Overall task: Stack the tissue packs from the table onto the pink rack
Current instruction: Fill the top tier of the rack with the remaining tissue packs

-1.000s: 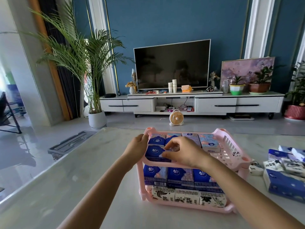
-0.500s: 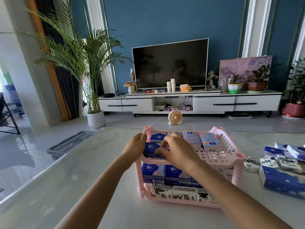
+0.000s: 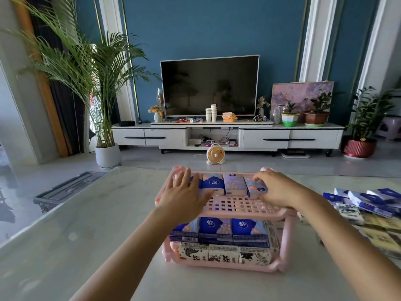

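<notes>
The pink rack (image 3: pixel 238 206) stands on the table in front of me with two tiers. A row of tissue packs (image 3: pixel 234 184) lies along the back of its top tier. My left hand (image 3: pixel 184 192) lies flat with spread fingers over the left end of that row. My right hand (image 3: pixel 275 189) curls its fingers over the rightmost pack, thumb at the pack's front. The lower tier holds blue packs (image 3: pixel 217 229) stacked on white printed packs (image 3: pixel 223 254). Loose tissue packs (image 3: pixel 368 205) are piled on the table to the right.
The pale marble table (image 3: pixel 86 235) stretches out to the left of the rack. Beyond its far edge are a small fan (image 3: pixel 215 154) on the floor, a TV cabinet (image 3: pixel 227 135) and potted plants.
Both hands spread apart: the left went from the rack's left rim to flat on the row, and the right moved from the left packs to the right end. The view came closer.
</notes>
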